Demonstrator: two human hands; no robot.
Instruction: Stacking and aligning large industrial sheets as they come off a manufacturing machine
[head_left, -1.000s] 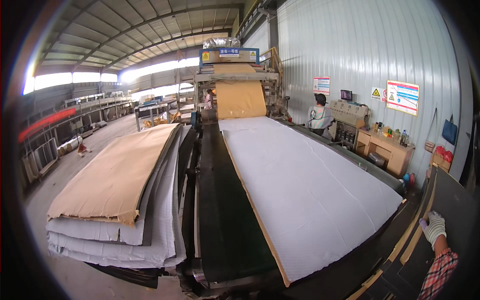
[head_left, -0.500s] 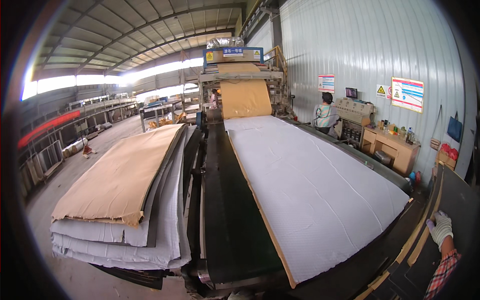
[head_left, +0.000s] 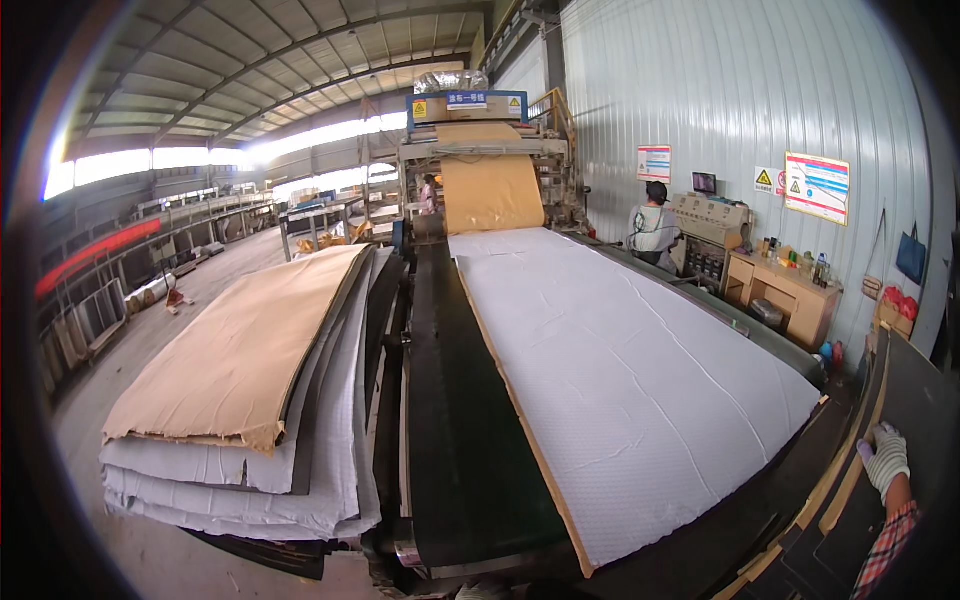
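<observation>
My right hand [head_left: 884, 458], in a striped white knit glove with purple fingertips, is at the right edge of the view. Its fingers are closed over the brown-edged side of a dark sheet [head_left: 918, 390], one of several stacked there. A sliver of my gloved left hand [head_left: 484, 591] shows at the bottom edge, its fingers hidden. Ahead of me a long white quilted-looking sheet [head_left: 620, 380] with a brown edge lies over a dark green conveyor belt [head_left: 465, 430]. Lengthwise wrinkles run along it.
Left of the belt stands a pile of sheets [head_left: 230, 350], brown on top, white below. A large machine [head_left: 480, 140] feeds brown material [head_left: 490, 195] at the far end. A co-worker [head_left: 652, 228] is by a control console [head_left: 712, 220]; a wooden desk [head_left: 780, 295] stands nearer.
The co-worker by the console has turned and leaned slightly. My right hand stays on the dark sheet, and the white sheet looks almost unmoved.
</observation>
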